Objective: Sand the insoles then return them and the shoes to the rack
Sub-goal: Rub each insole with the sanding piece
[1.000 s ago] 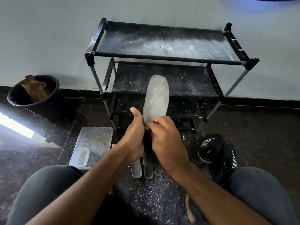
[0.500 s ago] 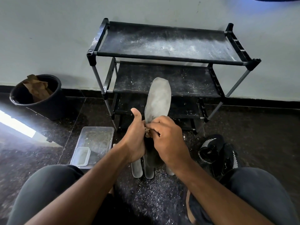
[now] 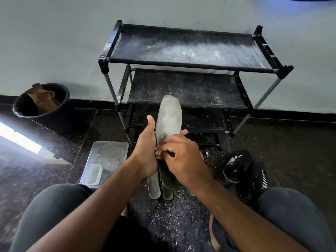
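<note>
A grey insole [image 3: 169, 117] stands upright in front of me, toe end up. My left hand [image 3: 147, 151] grips its lower half from the left, thumb raised along the edge. My right hand [image 3: 179, 157] is curled over the insole's middle and pinches a small tan piece of sandpaper [image 3: 158, 154] against it. Other grey insoles [image 3: 154, 188] lie on the floor under my hands, partly hidden. Black shoes [image 3: 243, 170] with white stripes sit on the floor at the right. The black three-tier rack [image 3: 181, 44] stands against the wall, its shelves dusted white.
A clear plastic tub [image 3: 107, 157] with a small tray inside sits on the floor at the left. A black bin [image 3: 43, 106] with brown paper stands by the wall. Grey shavings cover the dark floor between my knees [image 3: 54, 211].
My right hand has slid a little down and back along the insole's middle with the sandpaper. The insole has tilted slightly; my left hand keeps its hold.
</note>
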A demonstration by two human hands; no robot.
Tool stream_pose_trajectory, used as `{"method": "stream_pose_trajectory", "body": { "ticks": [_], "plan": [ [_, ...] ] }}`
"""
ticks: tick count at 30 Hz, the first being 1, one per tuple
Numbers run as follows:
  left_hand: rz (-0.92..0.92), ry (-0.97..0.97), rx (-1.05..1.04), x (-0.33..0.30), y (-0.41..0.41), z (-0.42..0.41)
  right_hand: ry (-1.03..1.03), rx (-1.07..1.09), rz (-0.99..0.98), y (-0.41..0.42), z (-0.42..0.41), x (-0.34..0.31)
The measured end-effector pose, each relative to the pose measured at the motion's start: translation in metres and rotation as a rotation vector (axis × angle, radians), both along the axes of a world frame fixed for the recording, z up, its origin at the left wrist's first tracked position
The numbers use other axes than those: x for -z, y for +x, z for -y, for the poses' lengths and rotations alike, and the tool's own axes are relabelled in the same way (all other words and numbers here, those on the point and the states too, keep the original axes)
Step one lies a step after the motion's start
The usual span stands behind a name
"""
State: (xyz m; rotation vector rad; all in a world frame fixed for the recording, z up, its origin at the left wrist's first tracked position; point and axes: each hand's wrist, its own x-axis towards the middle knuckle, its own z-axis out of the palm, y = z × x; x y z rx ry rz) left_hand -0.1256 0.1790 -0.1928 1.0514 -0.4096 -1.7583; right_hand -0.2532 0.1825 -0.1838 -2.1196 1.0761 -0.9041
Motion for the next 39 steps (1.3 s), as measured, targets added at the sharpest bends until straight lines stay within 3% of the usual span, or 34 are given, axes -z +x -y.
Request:
{"method": "stream_pose_trajectory", "body": {
  "ticks": [7,14,23,28,39],
  "plan": [
    [0.043,0.03,-0.013,-0.006,-0.005,-0.001,-0.04,-0.178,-0.137,-0.008,0.005,0.002],
    [0.036,0.002,0.107,0.002,-0.01,-0.002,0.008,-0.106,-0.085,-0.007,0.004,0.003],
    [0.067,0.019,0.081,0.011,-0.021,-0.007,-0.129,0.159,0.035,-0.012,0.016,-0.006],
    [0.003,0.018,0.051,0.008,-0.007,-0.001,0.01,0.065,0.062,-0.001,0.002,-0.006],
    [0.035,0.017,0.061,0.014,-0.03,-0.009,-0.117,0.196,0.034,-0.011,0.017,-0.011]
  ]
}}
